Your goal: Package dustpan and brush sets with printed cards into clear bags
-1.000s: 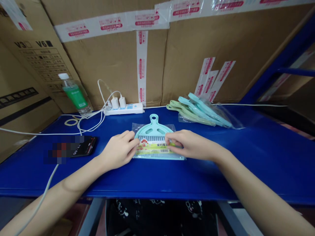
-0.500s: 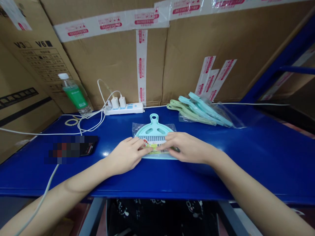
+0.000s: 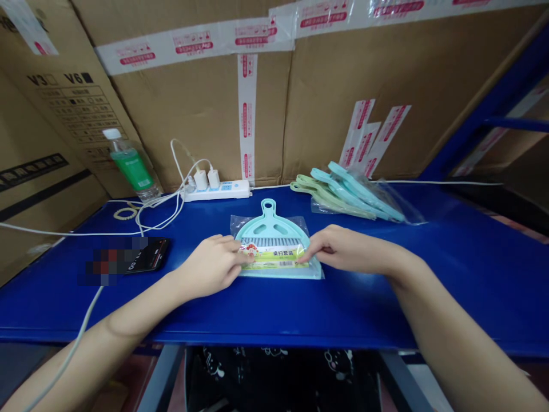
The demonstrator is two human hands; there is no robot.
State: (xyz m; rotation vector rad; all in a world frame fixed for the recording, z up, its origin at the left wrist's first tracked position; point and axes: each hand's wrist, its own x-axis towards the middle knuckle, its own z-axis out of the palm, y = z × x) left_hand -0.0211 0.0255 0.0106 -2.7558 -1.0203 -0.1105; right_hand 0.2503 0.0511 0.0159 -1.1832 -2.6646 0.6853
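Yellow-green label point(image 3: 275, 256) at frame centre is touched by left hand point(image 3: 218, 262) and right hand point(image 3: 345, 249), pinch can't be told; could be creased by uneven pressure.

On the counter point(image 3: 274, 313), a dustpan point(image 3: 269, 217) lies in its bag point(image 3: 238, 222), the left grip point(image 3: 217, 261) at its left side, the right grip point(image 3: 345, 250) at its right. Behind it, to the right, is a pile of packs point(image 3: 362, 197); behind, to the left, lies the power strip point(image 3: 234, 189) with plugs point(image 3: 213, 178). Farther left is the bottle point(image 3: 135, 170), and before the bottle lies the phone point(image 3: 150, 256). Behind all these stands the cardboard point(image 3: 201, 97).
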